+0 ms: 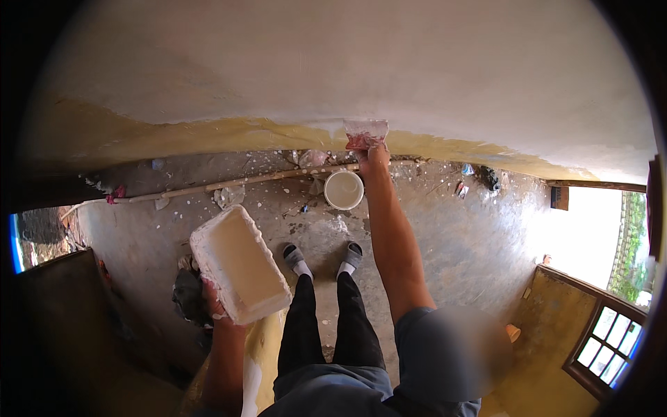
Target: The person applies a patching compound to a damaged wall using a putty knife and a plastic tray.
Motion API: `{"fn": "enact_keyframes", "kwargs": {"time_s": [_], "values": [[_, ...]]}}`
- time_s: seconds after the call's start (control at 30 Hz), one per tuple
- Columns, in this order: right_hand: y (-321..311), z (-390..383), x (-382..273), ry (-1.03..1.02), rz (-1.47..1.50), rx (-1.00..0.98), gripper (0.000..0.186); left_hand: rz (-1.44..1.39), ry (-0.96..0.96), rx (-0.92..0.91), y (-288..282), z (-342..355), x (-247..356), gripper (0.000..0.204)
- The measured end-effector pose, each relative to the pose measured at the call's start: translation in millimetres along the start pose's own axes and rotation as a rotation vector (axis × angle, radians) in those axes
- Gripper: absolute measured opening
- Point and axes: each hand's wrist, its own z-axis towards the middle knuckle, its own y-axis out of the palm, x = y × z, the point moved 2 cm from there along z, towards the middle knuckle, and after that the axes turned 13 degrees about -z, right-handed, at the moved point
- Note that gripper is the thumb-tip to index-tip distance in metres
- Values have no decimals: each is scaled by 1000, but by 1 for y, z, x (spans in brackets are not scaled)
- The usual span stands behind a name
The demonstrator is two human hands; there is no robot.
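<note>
My left hand (213,300) grips the side of a rectangular white tub (269,306), tilted, with off-white paste smeared along its rim and inside. My right arm reaches forward to the wall. In its closed fingers, my right hand (376,154) holds a wide putty knife (365,133), its blade coated in pale paste and reddish toward the handle. The blade lies against the lower part of the wall (347,69), where pale plaster meets a yellow band (229,135). The handle is mostly hidden by my fingers.
A round white bucket (343,208) stands on the spattered concrete floor (458,236) ahead of my feet. A long pole (260,179) lies along the wall base among scraps. A dark bag (189,295) is beyond the tub's left side. Bright openings and a paned window (611,340) are at right.
</note>
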Motion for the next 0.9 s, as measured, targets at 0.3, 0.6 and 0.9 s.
{"fn": "enact_keyframes", "kwargs": {"time_s": [0.3, 0.6, 0.9], "values": [[146, -111, -179, -173, -65, -51, 17, 73, 12, 196, -51, 19, -32, 78], [110, -145, -149, -240, -60, -139, 11, -42, 3, 216, -91, 25, -43, 79], [11, -4, -33, -98, -73, -110, 6, -38, -59, 239, -119, 37, -48, 82]]}}
